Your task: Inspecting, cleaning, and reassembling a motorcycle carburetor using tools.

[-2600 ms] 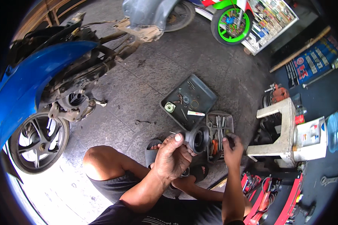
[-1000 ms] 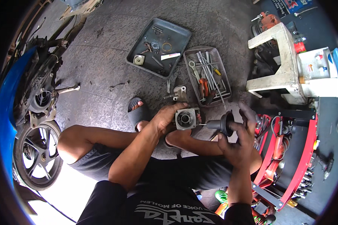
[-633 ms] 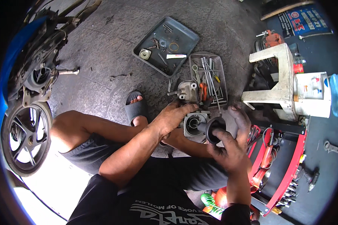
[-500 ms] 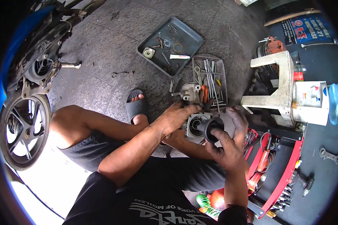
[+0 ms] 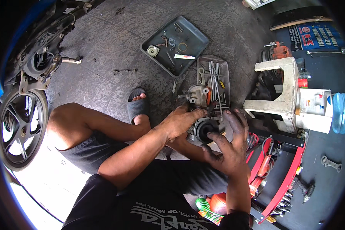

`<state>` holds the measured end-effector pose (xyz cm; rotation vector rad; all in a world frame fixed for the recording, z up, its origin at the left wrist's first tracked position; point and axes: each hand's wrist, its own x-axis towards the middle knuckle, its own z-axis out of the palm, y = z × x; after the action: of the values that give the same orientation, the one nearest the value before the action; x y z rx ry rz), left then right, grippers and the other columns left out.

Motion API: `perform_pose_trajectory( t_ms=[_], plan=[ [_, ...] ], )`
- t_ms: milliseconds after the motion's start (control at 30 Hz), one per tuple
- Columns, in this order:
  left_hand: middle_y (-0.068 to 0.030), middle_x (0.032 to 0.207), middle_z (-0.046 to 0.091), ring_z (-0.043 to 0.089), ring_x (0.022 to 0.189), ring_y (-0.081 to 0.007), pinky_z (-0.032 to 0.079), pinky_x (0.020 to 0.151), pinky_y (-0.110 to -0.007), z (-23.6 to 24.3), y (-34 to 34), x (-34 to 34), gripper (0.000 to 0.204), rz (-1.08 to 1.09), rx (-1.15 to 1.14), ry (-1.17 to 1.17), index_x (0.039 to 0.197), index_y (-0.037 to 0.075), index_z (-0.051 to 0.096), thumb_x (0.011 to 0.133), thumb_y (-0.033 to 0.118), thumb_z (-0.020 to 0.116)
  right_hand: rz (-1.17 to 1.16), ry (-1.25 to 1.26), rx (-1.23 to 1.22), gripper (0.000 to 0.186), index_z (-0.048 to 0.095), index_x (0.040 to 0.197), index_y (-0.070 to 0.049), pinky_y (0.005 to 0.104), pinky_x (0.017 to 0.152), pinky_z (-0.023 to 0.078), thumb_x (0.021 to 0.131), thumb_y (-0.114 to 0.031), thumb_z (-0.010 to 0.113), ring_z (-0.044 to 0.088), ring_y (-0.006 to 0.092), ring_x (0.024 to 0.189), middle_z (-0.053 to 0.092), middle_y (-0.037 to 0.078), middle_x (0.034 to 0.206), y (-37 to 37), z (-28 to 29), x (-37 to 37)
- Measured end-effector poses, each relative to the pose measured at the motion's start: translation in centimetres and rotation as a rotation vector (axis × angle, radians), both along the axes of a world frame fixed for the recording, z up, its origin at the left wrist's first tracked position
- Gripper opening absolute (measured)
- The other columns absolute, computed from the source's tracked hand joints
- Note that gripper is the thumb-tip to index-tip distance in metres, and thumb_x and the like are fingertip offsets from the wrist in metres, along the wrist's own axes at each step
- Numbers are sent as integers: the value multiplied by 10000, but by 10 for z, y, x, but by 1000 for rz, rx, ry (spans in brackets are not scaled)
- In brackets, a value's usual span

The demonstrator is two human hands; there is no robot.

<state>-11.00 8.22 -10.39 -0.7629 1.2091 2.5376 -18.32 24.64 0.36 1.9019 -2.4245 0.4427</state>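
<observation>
Between my knees, my left hand (image 5: 182, 122) grips a grey metal carburetor (image 5: 198, 95) from its left side, fingers wrapped over the body. A round black rubber diaphragm (image 5: 205, 128) sits in the open round end of the carburetor, facing me. It covers the bore; any slide beneath it is hidden. My right hand (image 5: 230, 149) is on the right side, blackened with grease. Its thumb tip reaches the diaphragm, while the other fingers are spread apart and hold nothing.
Ahead lies a dark tray (image 5: 195, 38) with small parts and a white tube. Beside it, a smaller tray (image 5: 228, 82) holds wrenches and rods. A white stool (image 5: 285, 103) and a red-edged tool cart (image 5: 289, 180) stand at right. A motorcycle wheel (image 5: 42, 142) is at left.
The diaphragm has moved from my right hand's grasp down into the carburetor's open end. My right fingers have spread away from it. My left hand keeps its hold.
</observation>
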Motion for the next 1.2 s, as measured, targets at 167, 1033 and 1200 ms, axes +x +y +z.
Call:
perform_pose_trajectory(
  t_ms=[167, 1033, 1200],
  plan=[
    [-190, 1297, 621, 590, 1202, -259, 454, 1044, -348, -3, 3, 2, 616, 45, -40, 56, 1361, -62, 539, 941, 370, 670, -37, -48, 13, 322, 694, 961, -99, 606, 1087, 366, 676, -187, 816, 420, 493, 1321, 466, 209, 1437, -1, 3, 3],
    [-204, 1216, 655, 634, 1128, -259, 498, 978, -361, -3, 16, 1, 633, 233, -562, -4, 1372, -72, 483, 943, 350, 680, -237, -126, 177, 191, 744, 973, 4, 545, 1147, 322, 822, -113, 737, 364, 468, 1404, 411, 219, 1528, -17, -8, 2],
    [-195, 1218, 653, 620, 1146, -243, 487, 995, -356, -13, 19, -2, 627, 266, -538, -1, 1372, -75, 476, 939, 323, 693, -245, -120, 156, 196, 746, 979, 8, 536, 1144, 329, 832, -122, 738, 386, 468, 1389, 428, 215, 1518, -19, -12, 3]
  ],
)
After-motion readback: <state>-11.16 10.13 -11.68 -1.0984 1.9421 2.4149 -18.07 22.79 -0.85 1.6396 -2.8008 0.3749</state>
